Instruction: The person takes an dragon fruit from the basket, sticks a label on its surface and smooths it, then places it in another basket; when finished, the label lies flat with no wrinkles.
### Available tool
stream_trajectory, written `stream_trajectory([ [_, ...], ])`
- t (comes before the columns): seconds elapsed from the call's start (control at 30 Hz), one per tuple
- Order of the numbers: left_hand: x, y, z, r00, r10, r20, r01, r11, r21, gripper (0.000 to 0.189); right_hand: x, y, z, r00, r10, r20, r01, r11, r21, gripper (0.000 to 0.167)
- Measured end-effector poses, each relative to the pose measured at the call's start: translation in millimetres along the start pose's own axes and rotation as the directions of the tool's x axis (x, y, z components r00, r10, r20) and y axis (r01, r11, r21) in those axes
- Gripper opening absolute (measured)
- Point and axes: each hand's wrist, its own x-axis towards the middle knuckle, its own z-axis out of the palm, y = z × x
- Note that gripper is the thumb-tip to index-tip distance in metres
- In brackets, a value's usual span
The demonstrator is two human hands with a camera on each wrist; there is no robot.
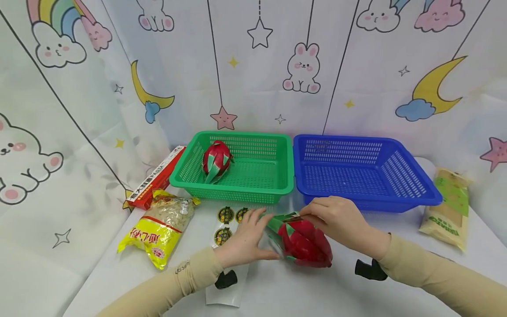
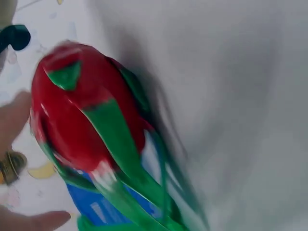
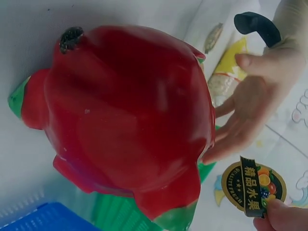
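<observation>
2 hands [image 1: 247,240] [image 1: 340,222] beside dragon fruit [image 1: 306,244]

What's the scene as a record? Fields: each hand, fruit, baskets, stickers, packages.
left hand: beside the leafy end of the near dragon fruit; contact unclear
right hand: pinches a round sticker
fruit: near dragon fruit on table; second dragon fruit in green basket
baskets: green basket left, blue basket right
stickers: sticker sheet on table, partly under left forearm
packages: red-and-white pasta box and yellow bag left; beige-green package right
</observation>
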Motion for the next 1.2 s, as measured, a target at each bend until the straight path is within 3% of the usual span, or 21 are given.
stream_trajectory([
  [0.2, 10.0, 18.7, 15.0, 0.990, 0.122, 0.073, -0.127, 0.990, 0.069, 0.093, -2.9, 2, -2, 1.000, 0.026, 0.002, -0.026, 1.000, 0.011, 0.025],
  [0.37, 16.2, 23.5, 29.8, 0.980, 0.190, 0.057, -0.196, 0.970, 0.141, 0.098, -8.7, 5, -4, 0.999, 0.054, 0.005, -0.054, 0.998, 0.030, 0.027],
  [0.6, 21.6, 21.8, 40.9, 0.976, 0.219, -0.011, -0.210, 0.949, 0.236, 0.090, -15.2, 7, -8, 0.997, 0.076, 0.034, -0.079, 0.992, 0.100, 0.029],
  [0.77, 26.2, 14.4, 39.7, 0.972, 0.232, -0.032, -0.220, 0.951, 0.217, 0.084, -19.6, 8, -9, 0.992, 0.079, 0.103, -0.098, 0.977, 0.191, 0.028],
  [0.93, 30.6, 4.3, 30.5, 0.973, 0.230, 0.024, -0.231, 0.965, 0.123, 0.089, -25.1, 7, -7, 0.972, 0.087, 0.219, -0.153, 0.939, 0.309, 0.024],
  [1.07, 32.7, -4.5, 24.1, 0.963, 0.261, 0.059, -0.267, 0.956, 0.124, 0.088, -29.7, 7, -4, 0.946, 0.082, 0.314, -0.207, 0.898, 0.389, 0.018],
  [1.2, 33.7, -11.0, 18.4, 0.952, 0.294, 0.082, -0.302, 0.946, 0.115, 0.088, -32.6, 6, -1, 0.931, 0.083, 0.355, -0.234, 0.882, 0.409, 0.012],
])
